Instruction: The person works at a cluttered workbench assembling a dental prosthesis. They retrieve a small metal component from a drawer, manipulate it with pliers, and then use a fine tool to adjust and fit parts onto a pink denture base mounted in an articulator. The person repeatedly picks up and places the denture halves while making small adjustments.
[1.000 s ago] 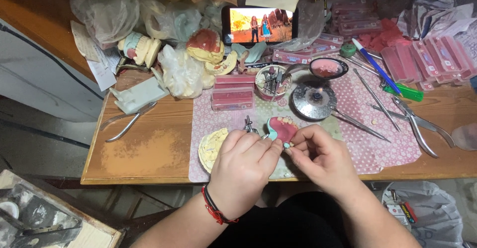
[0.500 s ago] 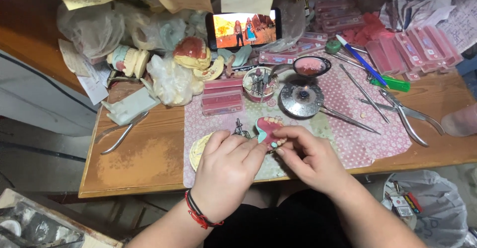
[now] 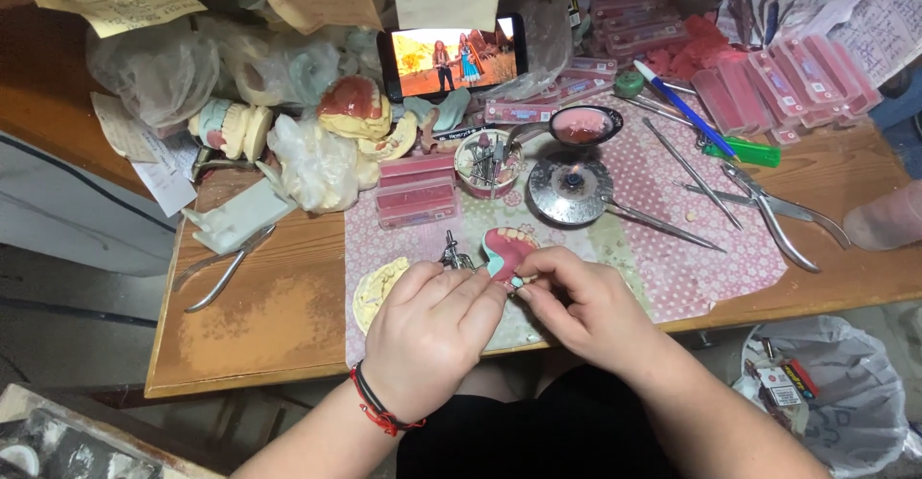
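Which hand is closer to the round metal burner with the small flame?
Right. The right hand lies just below the round metal burner; the left hand is lower and further left.

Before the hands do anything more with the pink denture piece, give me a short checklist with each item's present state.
1. Denture piece held by both hands: ok, the left hand and right hand meet on it above the table's front edge.
2. Fingertip grip visible: cannot tell, the fingers cover the contact points.
3. Small flame on the round metal burner: not ok, it seems lit just behind the hands.
4. Spoon of pink material: ok, level, clear of the hands.
5. Pliers and metal probes: ok, lying flat to the right.
6. Yellow plaster cast: ok, resting beside the left hand.
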